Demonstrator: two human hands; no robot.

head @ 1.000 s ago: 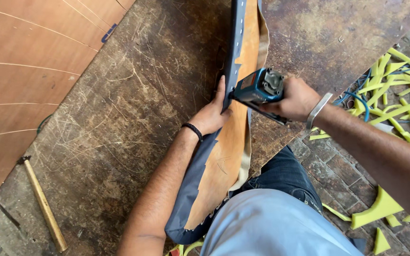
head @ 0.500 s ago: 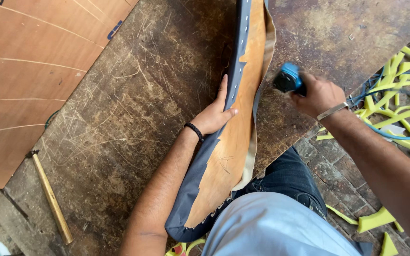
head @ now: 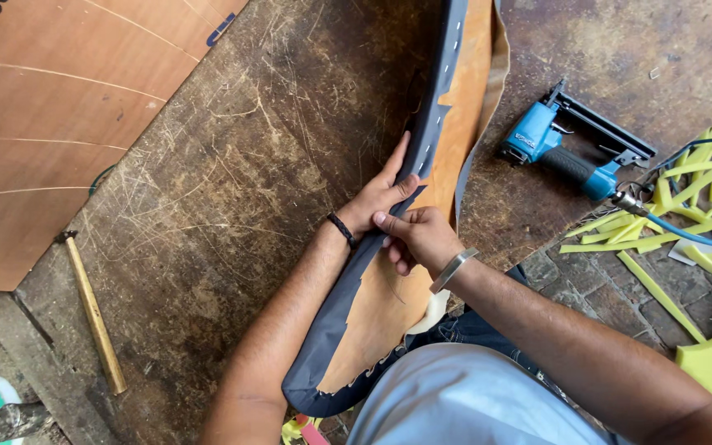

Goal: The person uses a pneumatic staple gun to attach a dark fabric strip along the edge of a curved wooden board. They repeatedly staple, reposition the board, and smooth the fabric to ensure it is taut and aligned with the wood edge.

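Grey fabric-covered curved plywood panel (head: 389,272) stands on edge across the scratched dark surface (head: 232,206), near its front edge. Left hand (head: 381,198) spread flat against the fabric rim; right hand (head: 418,239) pinching that fabric. Blue pneumatic stapler (head: 566,148) lies well apart. Risk: loosened pinch could slacken and wrinkle the fabric.

The right hand (head: 418,239) no longer holds the blue staple gun (head: 566,148); the tool now lies on the worktop (head: 232,206), well off to the right, its hose trailing away. That hand is now at the grey fabric edge (head: 430,140) of the curved wooden panel (head: 389,305), touching the left hand (head: 381,198).
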